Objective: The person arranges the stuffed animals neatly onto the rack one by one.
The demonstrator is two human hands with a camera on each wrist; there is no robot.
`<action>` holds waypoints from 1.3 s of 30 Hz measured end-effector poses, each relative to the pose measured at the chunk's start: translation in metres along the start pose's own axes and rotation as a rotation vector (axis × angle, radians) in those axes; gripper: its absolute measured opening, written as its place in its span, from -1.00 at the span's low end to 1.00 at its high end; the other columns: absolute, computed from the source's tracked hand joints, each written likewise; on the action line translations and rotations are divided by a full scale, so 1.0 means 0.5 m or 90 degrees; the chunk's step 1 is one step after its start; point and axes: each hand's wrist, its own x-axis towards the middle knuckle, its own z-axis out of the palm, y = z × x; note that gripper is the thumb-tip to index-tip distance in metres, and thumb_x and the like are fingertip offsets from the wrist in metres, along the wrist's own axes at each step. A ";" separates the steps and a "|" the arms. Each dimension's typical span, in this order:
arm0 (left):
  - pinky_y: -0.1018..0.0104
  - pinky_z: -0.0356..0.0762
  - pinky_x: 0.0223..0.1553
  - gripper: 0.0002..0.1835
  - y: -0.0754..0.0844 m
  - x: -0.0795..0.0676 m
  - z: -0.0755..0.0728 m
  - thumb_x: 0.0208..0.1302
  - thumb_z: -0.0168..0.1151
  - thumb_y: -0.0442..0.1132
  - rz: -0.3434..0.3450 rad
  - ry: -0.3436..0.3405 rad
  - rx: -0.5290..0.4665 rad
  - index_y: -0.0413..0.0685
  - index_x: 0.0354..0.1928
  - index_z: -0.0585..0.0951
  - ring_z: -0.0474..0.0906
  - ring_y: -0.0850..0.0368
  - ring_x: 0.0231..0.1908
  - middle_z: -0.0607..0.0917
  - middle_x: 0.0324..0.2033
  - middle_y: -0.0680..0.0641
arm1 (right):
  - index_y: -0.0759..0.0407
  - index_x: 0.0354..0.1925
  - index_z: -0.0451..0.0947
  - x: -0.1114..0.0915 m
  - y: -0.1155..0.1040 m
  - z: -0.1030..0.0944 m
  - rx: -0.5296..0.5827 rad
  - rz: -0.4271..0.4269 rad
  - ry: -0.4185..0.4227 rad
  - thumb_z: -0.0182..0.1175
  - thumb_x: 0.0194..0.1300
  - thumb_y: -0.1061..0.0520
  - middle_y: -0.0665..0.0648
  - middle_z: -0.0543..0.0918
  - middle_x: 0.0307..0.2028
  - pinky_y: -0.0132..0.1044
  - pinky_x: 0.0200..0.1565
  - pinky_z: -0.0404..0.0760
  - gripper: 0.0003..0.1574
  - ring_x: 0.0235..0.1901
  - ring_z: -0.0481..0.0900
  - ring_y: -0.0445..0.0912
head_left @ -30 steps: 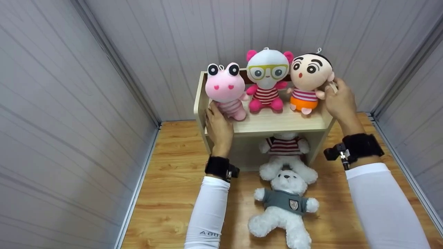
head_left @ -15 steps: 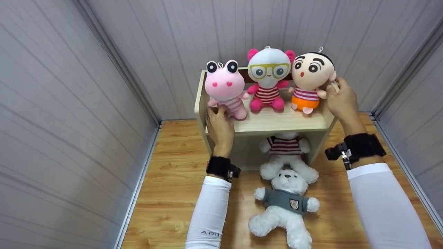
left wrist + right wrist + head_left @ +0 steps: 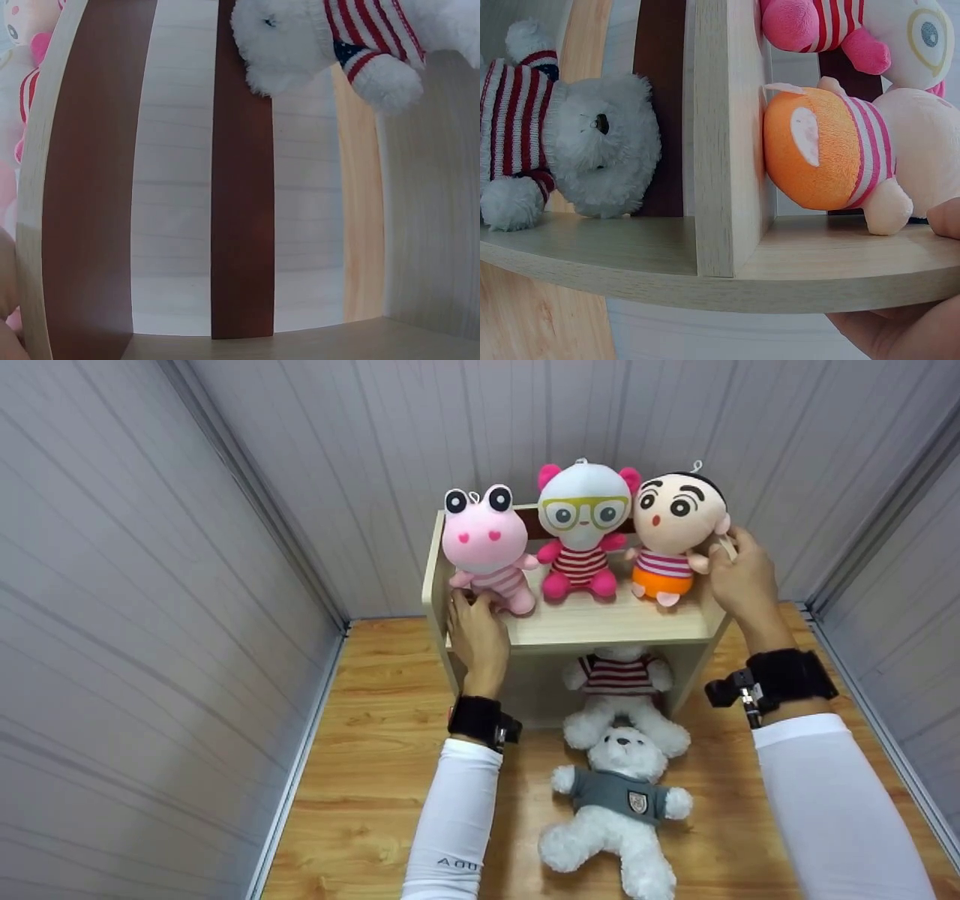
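On the shelf's upper board sits a pink plush toy (image 3: 484, 536) with bulging eyes. My left hand (image 3: 480, 634) holds it by the lower body, beside the left side panel; that leg is hidden by the fingers. A plush bear with yellow glasses (image 3: 583, 514) sits in the middle. Right of it is a plush boy (image 3: 679, 514) in orange shorts. My right hand (image 3: 744, 577) grips the shelf's right side panel (image 3: 900, 289), with fingers on both sides of the board.
A white teddy bear in a striped sweater (image 3: 592, 146) sits in the lower compartment of the wooden shelf (image 3: 555, 634). Another white teddy bear in a green shirt (image 3: 619, 795) lies on the wooden floor (image 3: 375, 765) in front. Grey panel walls (image 3: 360, 450) stand close around.
The pink plush toy has shifted slightly back and left and stands a little straighter, my left hand moving with it. The right hand keeps its grip on the side panel.
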 end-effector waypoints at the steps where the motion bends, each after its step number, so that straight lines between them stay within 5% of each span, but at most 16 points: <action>1: -0.05 0.49 0.15 -0.90 0.001 0.001 0.000 0.29 0.32 -0.21 -0.001 -0.003 0.004 0.14 -0.27 0.78 0.53 -0.10 0.12 0.58 0.07 -0.12 | 0.09 0.58 0.12 0.000 0.000 0.000 0.001 0.000 0.000 -0.18 0.59 -0.04 0.38 0.33 0.47 0.18 0.45 0.22 -0.30 0.43 0.31 0.29; 13: -0.04 0.49 0.15 -0.70 0.003 0.000 0.000 0.27 0.21 -0.37 0.012 -0.047 0.092 0.17 -0.08 0.75 0.49 -0.13 0.17 0.59 0.22 -0.04 | 0.08 0.58 0.11 -0.001 -0.002 -0.001 0.000 0.008 -0.006 -0.18 0.59 -0.05 0.39 0.33 0.47 0.19 0.45 0.22 -0.30 0.43 0.31 0.30; 22: -0.06 0.50 0.06 -0.68 0.004 -0.004 0.005 0.38 0.08 -0.28 0.046 -0.021 0.137 0.17 0.02 0.73 0.53 -0.16 0.11 0.61 0.24 -0.03 | 0.05 0.60 0.07 -0.001 -0.001 0.001 0.014 0.022 -0.014 -0.20 0.59 -0.08 0.38 0.32 0.48 0.16 0.42 0.26 -0.27 0.40 0.32 0.26; 27: -0.10 0.48 0.14 -0.66 0.001 -0.007 0.008 0.47 -0.03 -0.20 0.058 -0.014 0.150 0.13 0.07 0.71 0.50 -0.19 0.24 0.57 0.32 -0.11 | 0.08 0.59 0.09 -0.001 0.000 0.003 0.012 0.015 -0.011 -0.20 0.59 -0.08 0.40 0.35 0.46 0.16 0.40 0.29 -0.28 0.36 0.36 0.26; 39: -0.12 0.47 0.20 -0.70 -0.003 -0.011 0.015 0.41 0.09 -0.14 0.061 0.000 0.132 0.14 0.08 0.69 0.43 -0.23 0.34 0.51 0.37 -0.23 | 0.09 0.59 0.08 0.002 0.000 0.001 0.007 0.012 -0.016 -0.20 0.60 -0.07 0.40 0.32 0.48 0.19 0.44 0.24 -0.28 0.41 0.31 0.29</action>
